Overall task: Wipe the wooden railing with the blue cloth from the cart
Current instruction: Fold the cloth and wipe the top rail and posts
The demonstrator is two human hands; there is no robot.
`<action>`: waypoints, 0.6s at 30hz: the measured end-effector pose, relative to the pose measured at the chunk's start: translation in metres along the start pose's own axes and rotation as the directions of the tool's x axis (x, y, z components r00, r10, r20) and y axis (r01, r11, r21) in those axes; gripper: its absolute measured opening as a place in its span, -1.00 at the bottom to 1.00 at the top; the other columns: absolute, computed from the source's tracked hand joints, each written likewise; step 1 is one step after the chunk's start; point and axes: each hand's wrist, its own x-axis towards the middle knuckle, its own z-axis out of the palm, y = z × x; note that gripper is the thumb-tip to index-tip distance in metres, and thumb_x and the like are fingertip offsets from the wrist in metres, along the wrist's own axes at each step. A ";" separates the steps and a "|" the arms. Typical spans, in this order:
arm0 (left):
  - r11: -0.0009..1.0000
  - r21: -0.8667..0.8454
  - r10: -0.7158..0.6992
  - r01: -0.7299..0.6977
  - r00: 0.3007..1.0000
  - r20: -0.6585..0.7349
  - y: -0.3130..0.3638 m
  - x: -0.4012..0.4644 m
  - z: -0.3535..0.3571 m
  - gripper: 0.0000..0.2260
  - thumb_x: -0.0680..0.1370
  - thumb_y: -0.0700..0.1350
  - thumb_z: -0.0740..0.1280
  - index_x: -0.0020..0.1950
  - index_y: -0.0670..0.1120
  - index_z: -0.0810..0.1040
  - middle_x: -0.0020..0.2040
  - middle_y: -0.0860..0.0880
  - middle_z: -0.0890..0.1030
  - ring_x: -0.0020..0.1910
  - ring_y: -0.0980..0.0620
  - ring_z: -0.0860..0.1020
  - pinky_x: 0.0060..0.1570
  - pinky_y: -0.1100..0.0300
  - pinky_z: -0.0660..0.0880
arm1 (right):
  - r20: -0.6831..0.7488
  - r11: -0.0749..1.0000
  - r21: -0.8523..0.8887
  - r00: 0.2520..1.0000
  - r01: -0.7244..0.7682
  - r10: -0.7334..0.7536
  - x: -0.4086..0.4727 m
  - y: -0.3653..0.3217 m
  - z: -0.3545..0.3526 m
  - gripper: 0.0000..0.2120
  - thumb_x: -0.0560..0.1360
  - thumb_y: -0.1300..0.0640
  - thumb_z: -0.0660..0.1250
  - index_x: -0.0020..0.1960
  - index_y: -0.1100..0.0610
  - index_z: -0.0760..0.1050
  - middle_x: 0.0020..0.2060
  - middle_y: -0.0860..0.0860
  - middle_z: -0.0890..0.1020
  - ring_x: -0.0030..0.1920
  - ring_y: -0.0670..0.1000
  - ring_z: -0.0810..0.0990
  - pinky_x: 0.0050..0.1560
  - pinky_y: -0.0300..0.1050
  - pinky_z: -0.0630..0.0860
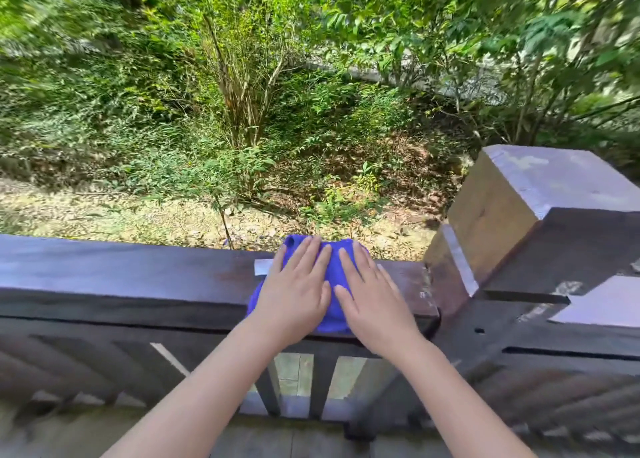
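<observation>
Blue cloth [334, 277] lies bunched on the flat top of the dark wooden railing [138, 270], near the square corner post [512, 197]. Both hands press flat on it, side by side: the left hand [294, 291] covers its left half, the right hand [374, 298] its right, fingers stretched out and spread, gripping nothing. Cloth shows between and beyond the fingertips

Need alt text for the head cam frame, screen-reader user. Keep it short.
Both hands, left hand and right hand, press flat side by side on a blue cloth draped over the top of a dark wooden railing. A square wooden post stands to the right; beyond the railing are green shrubs and leaf-strewn ground.
</observation>
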 end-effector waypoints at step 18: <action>0.986 0.021 -0.167 0.168 0.985 -0.039 -0.069 -0.025 -0.012 -0.44 0.44 0.23 -0.06 0.43 0.18 0.22 0.52 0.05 0.19 0.50 0.01 0.13 0.41 -0.23 0.07 | -0.074 0.990 -0.134 0.997 -0.036 0.026 0.028 -0.035 0.020 -0.39 0.52 -0.24 -0.15 0.47 0.05 0.07 0.50 0.13 0.16 0.51 0.09 0.02 0.48 0.14 -0.11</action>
